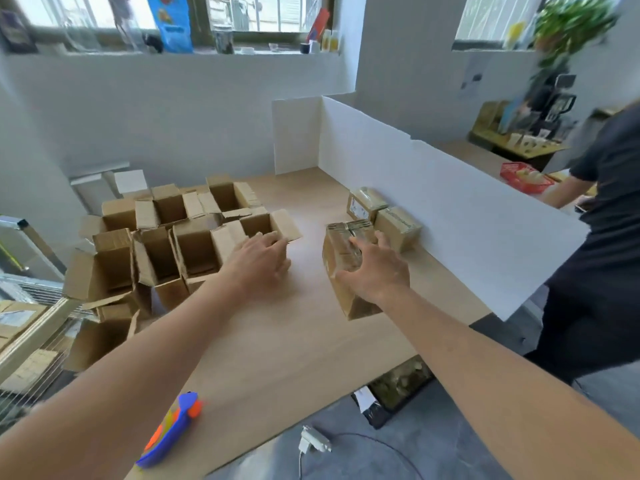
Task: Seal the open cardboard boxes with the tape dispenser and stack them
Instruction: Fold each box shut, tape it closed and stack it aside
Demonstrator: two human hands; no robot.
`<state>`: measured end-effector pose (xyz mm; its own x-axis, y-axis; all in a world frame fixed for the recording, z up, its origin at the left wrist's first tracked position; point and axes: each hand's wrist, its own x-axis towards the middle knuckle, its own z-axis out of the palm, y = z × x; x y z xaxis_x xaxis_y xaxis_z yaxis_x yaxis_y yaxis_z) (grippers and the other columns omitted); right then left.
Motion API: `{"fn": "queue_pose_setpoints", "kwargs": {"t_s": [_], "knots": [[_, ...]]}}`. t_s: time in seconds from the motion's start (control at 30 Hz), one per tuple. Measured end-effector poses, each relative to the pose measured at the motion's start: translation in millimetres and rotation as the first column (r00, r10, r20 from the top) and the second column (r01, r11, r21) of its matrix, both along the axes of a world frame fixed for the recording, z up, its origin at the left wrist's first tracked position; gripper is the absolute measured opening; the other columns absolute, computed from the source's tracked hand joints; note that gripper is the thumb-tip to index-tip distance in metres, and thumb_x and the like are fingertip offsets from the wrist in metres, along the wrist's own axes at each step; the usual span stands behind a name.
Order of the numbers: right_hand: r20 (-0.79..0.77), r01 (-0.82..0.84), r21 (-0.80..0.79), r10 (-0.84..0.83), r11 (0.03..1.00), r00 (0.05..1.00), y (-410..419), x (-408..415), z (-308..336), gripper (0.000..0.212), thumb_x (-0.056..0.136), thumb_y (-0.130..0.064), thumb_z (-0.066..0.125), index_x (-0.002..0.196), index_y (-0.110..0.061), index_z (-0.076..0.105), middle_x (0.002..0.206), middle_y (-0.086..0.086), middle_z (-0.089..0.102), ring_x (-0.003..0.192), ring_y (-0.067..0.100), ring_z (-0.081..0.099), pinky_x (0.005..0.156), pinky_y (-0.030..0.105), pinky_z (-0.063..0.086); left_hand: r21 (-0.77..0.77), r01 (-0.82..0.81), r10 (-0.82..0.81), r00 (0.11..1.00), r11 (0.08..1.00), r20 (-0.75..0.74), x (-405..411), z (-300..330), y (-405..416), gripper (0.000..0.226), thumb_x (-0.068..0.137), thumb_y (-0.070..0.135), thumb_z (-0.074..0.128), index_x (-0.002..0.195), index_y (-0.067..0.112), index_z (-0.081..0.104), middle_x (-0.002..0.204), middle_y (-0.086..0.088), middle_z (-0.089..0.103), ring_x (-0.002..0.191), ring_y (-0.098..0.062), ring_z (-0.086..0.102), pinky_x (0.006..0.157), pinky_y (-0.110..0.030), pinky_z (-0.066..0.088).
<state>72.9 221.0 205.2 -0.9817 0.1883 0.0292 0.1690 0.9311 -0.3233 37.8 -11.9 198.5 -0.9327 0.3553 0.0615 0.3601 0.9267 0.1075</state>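
Observation:
Several open cardboard boxes point(162, 251) crowd the left part of the wooden table point(277, 341). My left hand point(263, 261) reaches to the nearest open box point(266, 226), fingers loosely bent over its front flap. My right hand point(374, 268) rests with spread fingers on a taped box point(341, 258) in the middle of the table. Two more sealed boxes point(384, 213) sit behind it against the white partition point(433, 209). The blue and orange tape dispenser point(173, 431) lies at the table's near edge, under my left forearm.
A person in dark clothes point(602, 237) stands at the right beyond the partition. A red basket point(526, 176) is behind it. A white plug and cable point(313, 441) lie on the floor near the table's front edge. Flattened boxes and a rack stand at the left.

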Motion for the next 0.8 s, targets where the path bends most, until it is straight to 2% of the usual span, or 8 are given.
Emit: {"fn": "queue_pose_setpoints", "kwargs": {"t_s": [0.1,0.37,0.53,0.8], "knots": [[0.018,-0.007,-0.005,0.007,1.000,1.000,48,2,-2,0.080,0.076,-0.064,0.067,0.148,-0.043,0.042,0.164,0.005,0.023,0.135,0.037,0.045,0.108,0.046,0.043,-0.027,-0.012,0.013,0.999,1.000,0.033,-5,-6,46,0.053,0.106,0.044,0.042,0.153,0.019,0.041,0.161,-0.006,0.037,0.148,-0.035,0.033,0.121,-0.048,0.028],[0.048,0.002,-0.011,-0.002,1.000,0.999,153,-8,-10,0.076,0.079,-0.060,0.066,0.149,-0.041,0.043,0.164,0.008,0.024,0.138,0.038,0.043,0.110,0.047,0.039,-0.025,0.002,-0.001,0.999,1.000,0.043,-30,-16,150,0.060,0.106,0.049,0.038,0.159,0.021,0.031,0.166,-0.008,0.029,0.150,-0.033,0.029,0.123,-0.045,0.025],[0.087,0.018,-0.028,-0.016,0.999,0.996,195,-34,-20,0.076,0.080,-0.061,0.063,0.149,-0.041,0.041,0.164,0.008,0.024,0.135,0.038,0.046,0.109,0.048,0.042,-0.030,0.032,-0.029,0.994,0.999,0.103,-60,-27,202,0.060,0.107,0.048,0.035,0.161,0.021,0.026,0.168,-0.007,0.024,0.154,-0.033,0.021,0.125,-0.046,0.021],[0.174,0.049,-0.038,-0.042,0.998,0.984,250,-104,-56,0.075,0.079,-0.061,0.061,0.149,-0.044,0.039,0.164,0.005,0.021,0.137,0.037,0.041,0.111,0.047,0.038,-0.034,0.067,-0.062,0.987,0.997,0.146,-141,-60,263,0.059,0.107,0.047,0.036,0.159,0.021,0.029,0.166,-0.009,0.027,0.152,-0.035,0.025,0.123,-0.046,0.023]]}}
